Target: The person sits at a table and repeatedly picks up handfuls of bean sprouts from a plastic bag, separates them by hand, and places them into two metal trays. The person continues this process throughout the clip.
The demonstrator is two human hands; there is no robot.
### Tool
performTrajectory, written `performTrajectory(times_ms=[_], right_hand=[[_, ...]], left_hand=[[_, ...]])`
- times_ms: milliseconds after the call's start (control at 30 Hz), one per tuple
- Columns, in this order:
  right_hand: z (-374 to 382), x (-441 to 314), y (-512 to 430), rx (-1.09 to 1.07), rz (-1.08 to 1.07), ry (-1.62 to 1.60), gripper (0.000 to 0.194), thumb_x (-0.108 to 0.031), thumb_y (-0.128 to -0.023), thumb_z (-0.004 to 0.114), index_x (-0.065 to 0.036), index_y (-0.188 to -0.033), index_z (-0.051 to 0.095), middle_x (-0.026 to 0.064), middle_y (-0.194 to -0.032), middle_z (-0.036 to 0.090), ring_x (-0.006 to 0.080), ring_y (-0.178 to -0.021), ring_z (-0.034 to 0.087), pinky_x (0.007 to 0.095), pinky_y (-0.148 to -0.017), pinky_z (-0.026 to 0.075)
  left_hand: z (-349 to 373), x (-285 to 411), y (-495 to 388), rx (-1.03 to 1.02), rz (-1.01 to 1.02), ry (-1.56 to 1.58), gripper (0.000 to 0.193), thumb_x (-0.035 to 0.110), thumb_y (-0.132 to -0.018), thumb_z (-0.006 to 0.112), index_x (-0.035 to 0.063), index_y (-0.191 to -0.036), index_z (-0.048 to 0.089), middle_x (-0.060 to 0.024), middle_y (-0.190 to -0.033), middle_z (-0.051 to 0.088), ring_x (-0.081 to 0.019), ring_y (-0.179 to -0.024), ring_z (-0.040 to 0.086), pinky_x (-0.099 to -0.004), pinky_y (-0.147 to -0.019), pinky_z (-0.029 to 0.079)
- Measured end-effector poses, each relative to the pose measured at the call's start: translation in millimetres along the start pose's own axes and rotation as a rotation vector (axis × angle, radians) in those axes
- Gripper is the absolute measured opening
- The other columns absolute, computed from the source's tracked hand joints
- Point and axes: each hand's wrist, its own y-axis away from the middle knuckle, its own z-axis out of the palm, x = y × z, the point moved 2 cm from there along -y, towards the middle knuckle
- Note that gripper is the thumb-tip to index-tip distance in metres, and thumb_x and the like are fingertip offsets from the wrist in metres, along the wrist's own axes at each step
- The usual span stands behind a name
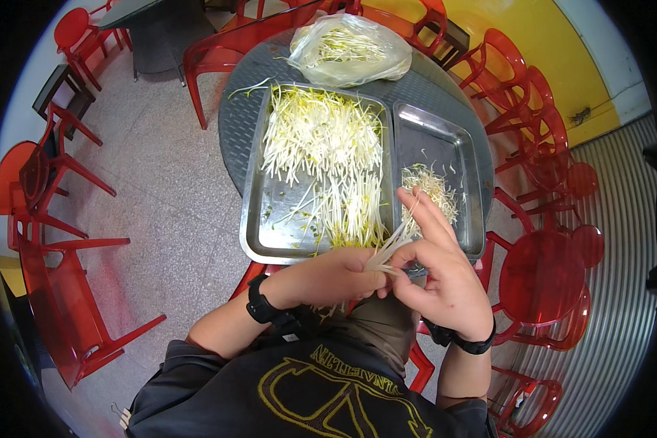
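A bunch of white bean sprouts (384, 256) is gripped in my left hand (326, 276), in front of my lap. My right hand (451, 287) meets it there, thumb and forefinger pinched at the sprout ends, its other fingers stretched out over the smaller tray. Just beyond my hands is a large metal tray (251, 219). Long sprouts with yellow tips (323, 131) fill its far half, and a second heap (353, 208) lies nearer me. To its right, the smaller metal tray (430, 134) bears a tangled pile of thin trimmings (441, 191), partly hidden by my right fingers.
Both trays stand on a round dark table (238, 120). At its far side sits a clear plastic bag (391, 68) of more sprouts. Red chairs (542, 268) surround the table, close on the right. Corrugated metal (607, 219) lines the right side.
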Motion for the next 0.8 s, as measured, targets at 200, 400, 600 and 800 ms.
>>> performTrajectory(times_ms=[200, 400, 600, 800], right_hand=[[-10.4, 1.4, 1.2, -0.084, 0.004, 0.024, 0.011, -0.006, -0.08, 0.073, -0.005, -0.085, 0.062, 0.0282, -0.16, 0.041, 0.0498, -0.154, 0.025, 0.0505, -0.119, 0.032], [-11.8, -6.9, 8.0, -0.172, 0.07, 0.155, 0.01, -0.006, -0.081, 0.071, -0.004, -0.084, 0.062, 0.0315, -0.159, 0.04, 0.0521, -0.152, 0.026, 0.0501, -0.119, 0.033], [-28.9, 0.9, 17.3, -0.036, 0.123, 0.238, 0.007, -0.005, -0.083, 0.07, -0.003, -0.087, 0.066, 0.0307, -0.158, 0.042, 0.0506, -0.152, 0.03, 0.0494, -0.119, 0.034], [-36.0, 53.9, 10.1, 0.372, 0.398, 0.313, 0.013, -0.01, -0.09, 0.072, -0.001, -0.092, 0.063, 0.0269, -0.147, 0.054, 0.0418, -0.139, 0.05, 0.045, -0.114, 0.041]], left_hand=[[1.7, 4.7, -0.4, -0.037, -0.065, -0.159, 0.022, 0.027, -0.106, 0.054, 0.0086, -0.097, 0.063, 0.0028, -0.085, 0.061, -0.0057, -0.077, 0.054, -0.0243, -0.07, 0.045], [-0.5, 6.5, -2.7, 0.076, 0.061, -0.268, 0.027, 0.027, -0.109, 0.05, 0.0076, -0.095, 0.062, 0.0015, -0.087, 0.06, -0.0087, -0.08, 0.054, -0.0266, -0.078, 0.046], [-2.0, 5.8, -3.9, 0.078, -0.031, -0.11, 0.032, 0.03, -0.111, 0.047, 0.0053, -0.117, 0.067, 0.0037, -0.088, 0.059, -0.0051, -0.076, 0.051, -0.0237, -0.074, 0.045], [-1.4, 9.8, -2.5, 0.04, -0.079, 0.223, 0.053, 0.029, -0.111, 0.05, 0.0048, -0.157, 0.043, 0.0059, -0.09, 0.057, -0.0023, -0.071, 0.045, -0.0196, -0.066, 0.041]])
